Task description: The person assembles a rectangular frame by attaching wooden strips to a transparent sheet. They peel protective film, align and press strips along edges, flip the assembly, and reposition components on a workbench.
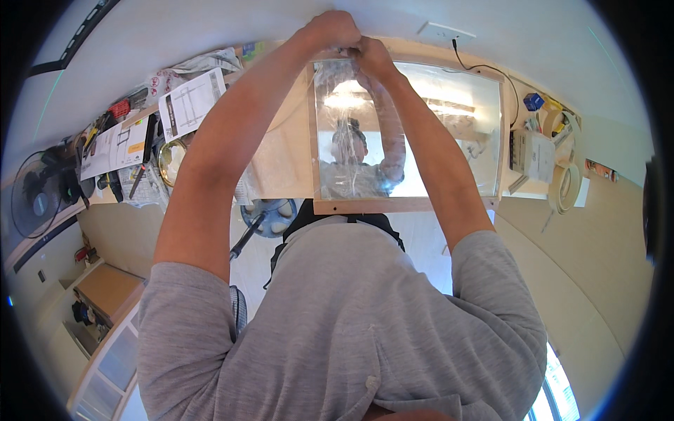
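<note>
A rectangular mirror (449, 91) in a light wooden frame (407, 205) lies on the wooden table in front of me. Clear film or tape with wrinkles and streaks runs down the left part of its glass. Both arms reach across to the far left corner of the frame. There my left hand (333, 30) is curled closed, just beyond the frame's edge. Close beside it, almost touching, my right hand (374, 59) has its fingers bent and pinched together over the far rail. Whatever the fingers hold is hidden. My right arm is reflected in the glass.
Papers (191, 105), a gold-coloured tape roll (170, 160) and a black fan (38, 196) are at the left. A black cable (502, 74) runs from the wall socket (446, 31) past the mirror. At the right are a white box (539, 158) and a large tape roll (565, 188).
</note>
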`<state>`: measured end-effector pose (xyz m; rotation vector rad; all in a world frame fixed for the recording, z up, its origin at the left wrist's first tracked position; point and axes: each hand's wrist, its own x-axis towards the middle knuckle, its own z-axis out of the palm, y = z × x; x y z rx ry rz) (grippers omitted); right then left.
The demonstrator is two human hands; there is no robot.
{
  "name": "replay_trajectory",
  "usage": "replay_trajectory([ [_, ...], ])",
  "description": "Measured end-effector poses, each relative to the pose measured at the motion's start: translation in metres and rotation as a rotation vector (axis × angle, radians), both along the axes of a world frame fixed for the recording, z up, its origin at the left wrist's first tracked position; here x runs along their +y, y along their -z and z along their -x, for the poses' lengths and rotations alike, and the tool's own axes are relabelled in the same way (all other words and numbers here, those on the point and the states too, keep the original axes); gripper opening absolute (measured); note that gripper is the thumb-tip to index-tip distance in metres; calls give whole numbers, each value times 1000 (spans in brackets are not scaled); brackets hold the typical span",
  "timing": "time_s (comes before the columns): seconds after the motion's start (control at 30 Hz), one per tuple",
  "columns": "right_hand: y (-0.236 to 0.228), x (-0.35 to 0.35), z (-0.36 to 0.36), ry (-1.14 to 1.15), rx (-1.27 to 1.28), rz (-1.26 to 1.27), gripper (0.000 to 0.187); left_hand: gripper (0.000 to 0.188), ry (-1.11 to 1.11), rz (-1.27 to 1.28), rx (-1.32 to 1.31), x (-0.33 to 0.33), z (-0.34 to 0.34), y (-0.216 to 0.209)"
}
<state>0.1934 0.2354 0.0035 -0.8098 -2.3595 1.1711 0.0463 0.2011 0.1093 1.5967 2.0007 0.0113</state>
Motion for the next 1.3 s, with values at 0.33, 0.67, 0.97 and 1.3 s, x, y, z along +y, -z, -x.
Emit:
replay_trajectory([
  [0.33,-12,-10,-6,47,33,108,22,28,-21,-51,-3,-7,-9,-13],
  [0.67,-18,-11,-9,38,106,161,20,28,-42,86,79,3,-13,-13],
  [0.97,3,9,-16,7,196,-76,17,44,69,-6,180,-3,-20,-6],
  [1.3,18,14,-29,16,-212,-277,21,24,359,-69,268,-7,-13,-7],
])
